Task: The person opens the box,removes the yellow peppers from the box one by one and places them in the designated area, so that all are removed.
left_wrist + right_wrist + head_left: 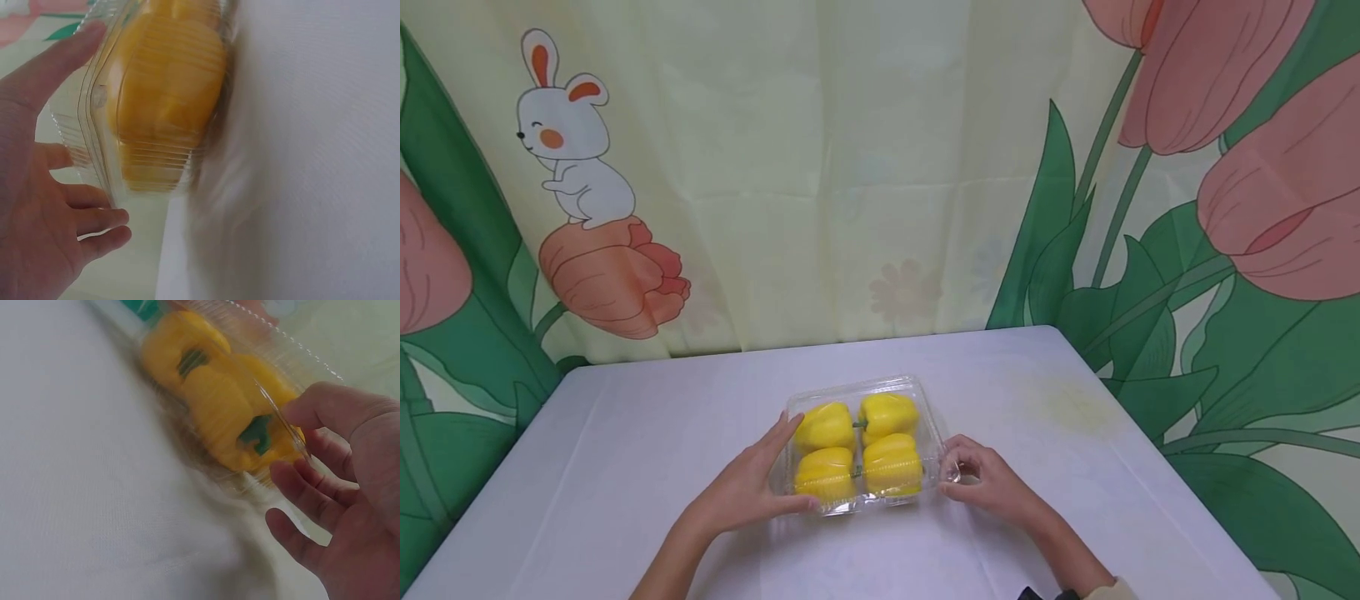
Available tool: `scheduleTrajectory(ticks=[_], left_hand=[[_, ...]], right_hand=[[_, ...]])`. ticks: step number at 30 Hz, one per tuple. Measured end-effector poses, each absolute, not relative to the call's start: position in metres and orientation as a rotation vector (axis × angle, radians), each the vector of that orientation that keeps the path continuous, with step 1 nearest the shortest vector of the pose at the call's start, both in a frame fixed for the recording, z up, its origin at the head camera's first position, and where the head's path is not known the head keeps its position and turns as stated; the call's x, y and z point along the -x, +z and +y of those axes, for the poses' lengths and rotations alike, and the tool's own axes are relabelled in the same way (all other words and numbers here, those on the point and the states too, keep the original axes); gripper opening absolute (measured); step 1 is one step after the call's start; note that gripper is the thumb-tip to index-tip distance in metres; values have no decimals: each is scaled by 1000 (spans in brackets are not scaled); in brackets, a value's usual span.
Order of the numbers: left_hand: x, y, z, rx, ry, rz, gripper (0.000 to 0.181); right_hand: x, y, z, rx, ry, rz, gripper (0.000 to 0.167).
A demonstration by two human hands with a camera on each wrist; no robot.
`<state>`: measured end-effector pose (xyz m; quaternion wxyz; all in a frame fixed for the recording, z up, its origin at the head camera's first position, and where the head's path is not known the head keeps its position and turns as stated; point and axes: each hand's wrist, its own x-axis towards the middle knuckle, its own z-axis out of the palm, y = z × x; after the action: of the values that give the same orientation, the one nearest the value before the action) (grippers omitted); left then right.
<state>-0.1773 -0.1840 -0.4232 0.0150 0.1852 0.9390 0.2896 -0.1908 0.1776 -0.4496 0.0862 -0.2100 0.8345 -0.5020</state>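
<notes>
A clear plastic clamshell box (850, 388) with a ribbed edge holds several yellow bell peppers (891, 460) in two rows. It is on the white table near the middle, its lid lying over the peppers. My left hand (741, 490) holds the box's left front corner, thumb along the front and fingers up the left side. On the right side, my right hand (988, 482) pinches the box's edge between thumb and curled fingers. The right wrist view shows green stems (256, 434) through the plastic. Whether the lid is fastened cannot be told.
A white cloth (655, 433) covers the table (1022, 367), whose back edge meets a curtain (760, 167) printed with tulips and a rabbit. More table surface extends behind the box and to both sides.
</notes>
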Motion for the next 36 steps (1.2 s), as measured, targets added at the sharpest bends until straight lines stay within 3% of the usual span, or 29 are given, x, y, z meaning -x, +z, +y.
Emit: scheduleTrajectory(ticks=[22, 30, 36], left_hand=[[177, -425, -184, -552, 891, 2932, 112], [176, -424, -182, -532, 897, 2925, 112], [175, -425, -182, -533, 892, 2940, 115]], right_hand=[[193, -443, 181, 572, -1420, 2427, 20], [194, -440, 184, 486, -1391, 2472, 36], [195, -438, 186, 465, -1359, 2516, 62]])
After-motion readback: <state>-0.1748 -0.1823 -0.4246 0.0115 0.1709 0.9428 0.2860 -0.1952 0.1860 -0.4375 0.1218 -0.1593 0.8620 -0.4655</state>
